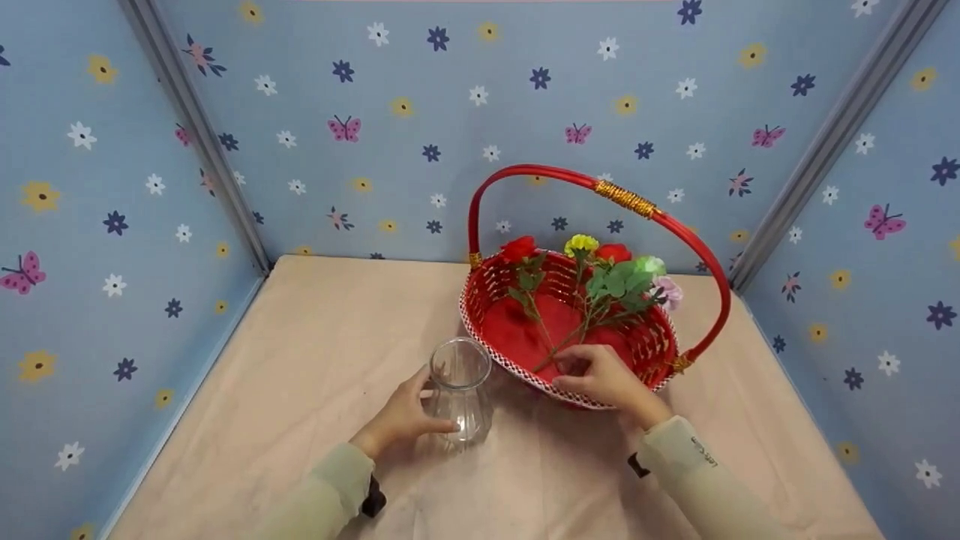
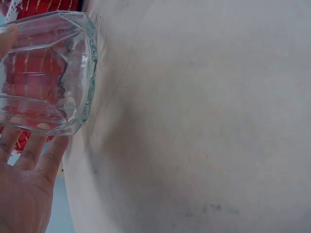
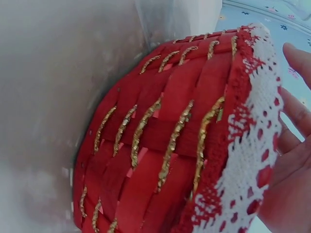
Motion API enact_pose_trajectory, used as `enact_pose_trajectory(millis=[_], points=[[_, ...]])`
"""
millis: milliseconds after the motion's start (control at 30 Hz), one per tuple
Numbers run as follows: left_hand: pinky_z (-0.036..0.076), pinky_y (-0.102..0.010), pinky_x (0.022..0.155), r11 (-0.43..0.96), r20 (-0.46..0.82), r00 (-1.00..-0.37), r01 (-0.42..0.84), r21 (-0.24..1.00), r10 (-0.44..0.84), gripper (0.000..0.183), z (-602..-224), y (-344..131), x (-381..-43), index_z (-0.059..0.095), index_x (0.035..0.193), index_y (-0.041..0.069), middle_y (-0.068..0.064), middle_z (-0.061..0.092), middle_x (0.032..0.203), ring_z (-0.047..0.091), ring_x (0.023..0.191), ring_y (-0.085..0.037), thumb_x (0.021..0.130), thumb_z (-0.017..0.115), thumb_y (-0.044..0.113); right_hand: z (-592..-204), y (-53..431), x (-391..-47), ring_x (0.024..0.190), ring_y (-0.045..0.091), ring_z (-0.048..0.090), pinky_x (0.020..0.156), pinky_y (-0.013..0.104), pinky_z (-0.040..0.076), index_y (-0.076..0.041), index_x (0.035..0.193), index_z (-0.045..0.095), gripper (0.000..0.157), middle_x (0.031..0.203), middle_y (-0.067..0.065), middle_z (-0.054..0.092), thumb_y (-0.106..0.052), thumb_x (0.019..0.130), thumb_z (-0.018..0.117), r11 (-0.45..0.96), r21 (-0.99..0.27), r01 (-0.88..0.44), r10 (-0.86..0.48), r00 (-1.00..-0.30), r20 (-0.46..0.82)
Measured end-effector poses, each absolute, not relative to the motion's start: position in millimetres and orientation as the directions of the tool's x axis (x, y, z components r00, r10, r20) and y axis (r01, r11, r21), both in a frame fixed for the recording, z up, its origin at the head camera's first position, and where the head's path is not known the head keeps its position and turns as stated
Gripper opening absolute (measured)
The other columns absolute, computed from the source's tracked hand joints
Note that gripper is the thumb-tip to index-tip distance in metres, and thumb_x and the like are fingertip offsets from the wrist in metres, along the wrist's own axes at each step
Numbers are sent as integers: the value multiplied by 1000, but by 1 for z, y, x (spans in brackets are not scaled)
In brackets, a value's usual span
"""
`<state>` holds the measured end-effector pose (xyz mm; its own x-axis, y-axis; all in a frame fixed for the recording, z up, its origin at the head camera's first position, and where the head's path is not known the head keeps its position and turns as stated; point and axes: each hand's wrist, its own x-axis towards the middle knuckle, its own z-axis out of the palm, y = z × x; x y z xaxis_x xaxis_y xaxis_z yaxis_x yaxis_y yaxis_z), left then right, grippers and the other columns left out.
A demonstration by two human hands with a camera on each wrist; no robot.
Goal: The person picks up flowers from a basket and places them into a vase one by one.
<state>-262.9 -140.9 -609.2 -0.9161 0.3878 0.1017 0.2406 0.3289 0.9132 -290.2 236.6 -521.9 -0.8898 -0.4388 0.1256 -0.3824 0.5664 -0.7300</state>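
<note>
A clear glass vase (image 1: 461, 405) stands upright on the cloth, left of the basket. My left hand (image 1: 401, 416) holds it, thumb on the near side and fingers round the far side; the left wrist view shows the fingers against the faceted glass (image 2: 43, 82). Inside a red woven basket (image 1: 517, 371) lie flowers: a red one (image 1: 519, 249), a yellow one (image 1: 581, 244), a green one (image 1: 649, 265) and a pinkish one (image 1: 667, 292). Over the near rim reaches my right hand (image 1: 604, 379), thumb and fingers parted beside the stems (image 1: 546, 360).
The basket's tall red handle (image 1: 694, 240) arches over the flowers. White lace trim (image 3: 262, 121) runs along its rim. A pale cloth (image 1: 337, 322) covers the table. Blue patterned panels (image 1: 420, 187) stand at the back and both sides.
</note>
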Motion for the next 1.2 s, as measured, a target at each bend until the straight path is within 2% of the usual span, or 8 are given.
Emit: enact_pose_trajectory(millis=[133,200,333,600,933,1200], points=[[48,-58,115,301,122,-907,257,918,402,108,-609,-140,-264,35,160,7,-24,53,150,51,142,-40,71,97,15,-516,238,-291,84,14,69,74,24,60,-16,115,79,30,97,6,77,-24,87,86,554,-740,-382,-446,-886,124],[48,-57,116,300,119,-909,251,920,399,108,-610,-140,-264,36,160,9,-24,53,150,51,142,-39,71,97,15,-513,239,-291,82,15,70,73,25,60,-17,116,78,30,95,1,77,-24,87,86,557,-741,-375,-441,-890,118],[49,-55,115,300,119,-909,252,920,399,109,-611,-141,-264,34,160,10,-23,52,152,51,142,-39,72,97,16,-509,240,-294,78,16,69,69,26,61,-16,118,78,31,91,-2,76,-23,88,85,566,-740,-364,-434,-894,107],[48,-57,115,323,99,-919,233,917,383,111,-610,-141,-263,33,162,13,-21,53,153,54,139,-40,72,97,18,-497,243,-300,84,16,69,74,28,61,-12,121,76,36,100,3,77,-24,88,85,582,-746,-324,-392,-915,93],[48,-57,115,343,91,-920,233,910,382,111,-609,-141,-264,34,161,13,-20,54,152,55,138,-40,71,97,19,-486,245,-309,86,17,69,74,25,59,-6,124,74,39,103,10,78,-19,89,85,568,-761,-313,-350,-929,122],[47,-57,116,361,69,-928,210,909,367,109,-609,-140,-262,36,160,13,-17,57,150,56,137,-40,72,97,22,-482,249,-316,88,20,71,74,25,61,-8,124,73,40,102,9,76,-21,88,85,513,-819,-257,-251,-957,143]])
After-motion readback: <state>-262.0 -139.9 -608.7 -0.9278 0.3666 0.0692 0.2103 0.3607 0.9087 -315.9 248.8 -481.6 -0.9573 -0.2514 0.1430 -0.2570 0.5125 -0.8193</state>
